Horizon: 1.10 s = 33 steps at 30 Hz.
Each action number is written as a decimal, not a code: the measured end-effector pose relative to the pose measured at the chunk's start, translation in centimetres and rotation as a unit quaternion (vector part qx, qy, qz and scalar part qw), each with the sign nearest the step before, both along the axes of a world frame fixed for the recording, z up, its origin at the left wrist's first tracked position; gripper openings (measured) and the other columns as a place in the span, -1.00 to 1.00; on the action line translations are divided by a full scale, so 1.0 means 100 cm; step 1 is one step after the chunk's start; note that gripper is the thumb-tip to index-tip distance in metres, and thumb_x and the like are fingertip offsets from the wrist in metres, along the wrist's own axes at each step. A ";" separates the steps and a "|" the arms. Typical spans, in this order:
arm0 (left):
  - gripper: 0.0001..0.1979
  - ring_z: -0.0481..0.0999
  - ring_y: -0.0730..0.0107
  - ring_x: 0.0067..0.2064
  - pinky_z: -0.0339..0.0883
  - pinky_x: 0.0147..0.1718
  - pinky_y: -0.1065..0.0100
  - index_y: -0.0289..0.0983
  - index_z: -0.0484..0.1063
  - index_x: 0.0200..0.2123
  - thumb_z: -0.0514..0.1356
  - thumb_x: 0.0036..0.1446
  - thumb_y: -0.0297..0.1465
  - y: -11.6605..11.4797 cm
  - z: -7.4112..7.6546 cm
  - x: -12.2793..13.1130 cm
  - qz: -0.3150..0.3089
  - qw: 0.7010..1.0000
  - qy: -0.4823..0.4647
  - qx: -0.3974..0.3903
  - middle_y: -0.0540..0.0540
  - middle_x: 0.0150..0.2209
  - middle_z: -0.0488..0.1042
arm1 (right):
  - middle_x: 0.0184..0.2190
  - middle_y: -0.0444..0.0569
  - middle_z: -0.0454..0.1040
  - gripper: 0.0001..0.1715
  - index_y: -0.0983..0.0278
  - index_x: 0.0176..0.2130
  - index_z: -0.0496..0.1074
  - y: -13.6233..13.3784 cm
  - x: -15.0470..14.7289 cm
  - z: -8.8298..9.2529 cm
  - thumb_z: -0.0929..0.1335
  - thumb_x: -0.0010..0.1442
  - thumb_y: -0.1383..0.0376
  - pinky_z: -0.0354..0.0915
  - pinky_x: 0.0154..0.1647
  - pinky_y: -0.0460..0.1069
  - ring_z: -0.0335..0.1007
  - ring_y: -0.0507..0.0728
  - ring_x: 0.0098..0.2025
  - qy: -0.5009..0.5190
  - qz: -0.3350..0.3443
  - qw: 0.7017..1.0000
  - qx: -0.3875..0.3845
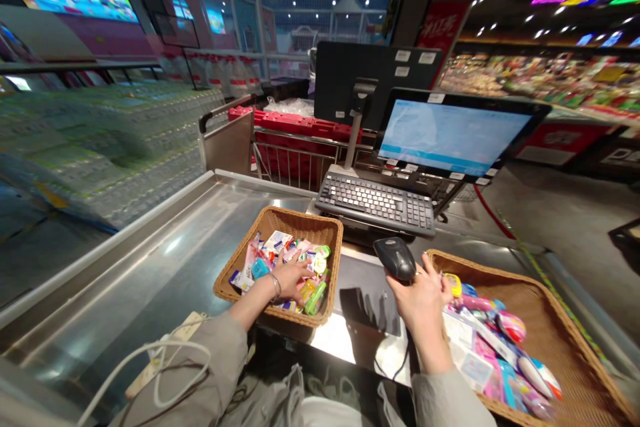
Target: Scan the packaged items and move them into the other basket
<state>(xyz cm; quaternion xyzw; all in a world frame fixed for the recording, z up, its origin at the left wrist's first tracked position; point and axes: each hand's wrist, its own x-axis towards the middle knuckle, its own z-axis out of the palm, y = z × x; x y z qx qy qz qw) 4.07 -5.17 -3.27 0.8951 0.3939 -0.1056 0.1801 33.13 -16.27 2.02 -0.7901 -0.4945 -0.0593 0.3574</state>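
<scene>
My left hand (pixel 291 278) reaches into the smaller wicker basket (pixel 223 285), its fingers spread over a heap of small packaged goods (pixel 279 240). Among these are a light-blue item (pixel 260 268) and a green one (pixel 315 298); whether the fingertips touch any of them I cannot tell. In my right hand (pixel 423 307) is a black barcode scanner (pixel 396 258), held above the counter between the two baskets. Close to the right of that hand lies a larger wicker basket (pixel 565 340) with colourful packaged goods (pixel 510 327) in its near left part.
A keyboard (pixel 375 202) and a lit monitor (pixel 453 133) stand behind the baskets, beside a second dark screen (pixel 370 80). The metal counter (pixel 185 260) has a raised rim at left. A white cable (pixel 165 347) loops near my left sleeve. A trolley (pixel 290 153) stands beyond.
</scene>
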 end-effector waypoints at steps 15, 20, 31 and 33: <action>-0.40 0.01 -0.08 0.35 -0.57 0.20 -0.35 -0.06 0.39 0.03 0.33 -0.13 -0.07 0.002 -0.005 0.005 -0.041 0.997 -0.035 0.060 -0.10 0.23 0.32 | -0.13 0.06 0.55 -0.47 0.20 -0.30 0.54 -0.008 0.004 0.002 0.21 -0.01 -0.07 -0.19 0.20 0.23 0.16 0.29 0.20 -0.014 -0.019 1.000 -0.009; -0.24 0.15 -0.05 0.30 -0.58 0.22 -0.27 -0.07 0.32 0.13 0.31 -0.15 0.05 0.008 -0.004 -0.003 0.023 0.996 -0.040 0.076 -0.17 0.12 0.44 | -0.14 0.04 0.56 -0.47 0.19 -0.28 0.54 -0.011 0.003 0.003 0.21 0.02 -0.07 -0.19 0.21 0.22 0.14 0.28 0.22 -0.013 -0.013 1.000 -0.011; -0.39 0.46 -0.02 -0.02 -0.58 0.19 -0.28 0.12 0.45 0.00 0.29 -0.16 0.13 0.025 -0.001 -0.014 -0.027 0.998 0.008 0.047 -0.04 -0.20 0.57 | -0.09 0.06 0.53 -0.49 0.22 -0.25 0.53 -0.010 0.003 -0.004 0.25 0.03 -0.06 -0.18 0.24 0.25 0.19 0.28 0.19 -0.020 -0.021 1.000 0.008; -0.36 0.46 -0.04 -0.01 -0.50 0.18 -0.30 0.14 0.45 0.00 0.35 -0.23 0.08 0.032 0.000 -0.015 -0.037 0.998 0.029 0.028 -0.03 -0.19 0.57 | -0.09 0.06 0.53 -0.49 0.21 -0.25 0.53 -0.011 0.004 -0.004 0.26 0.03 -0.06 -0.20 0.25 0.25 0.19 0.27 0.19 -0.017 -0.023 1.000 0.004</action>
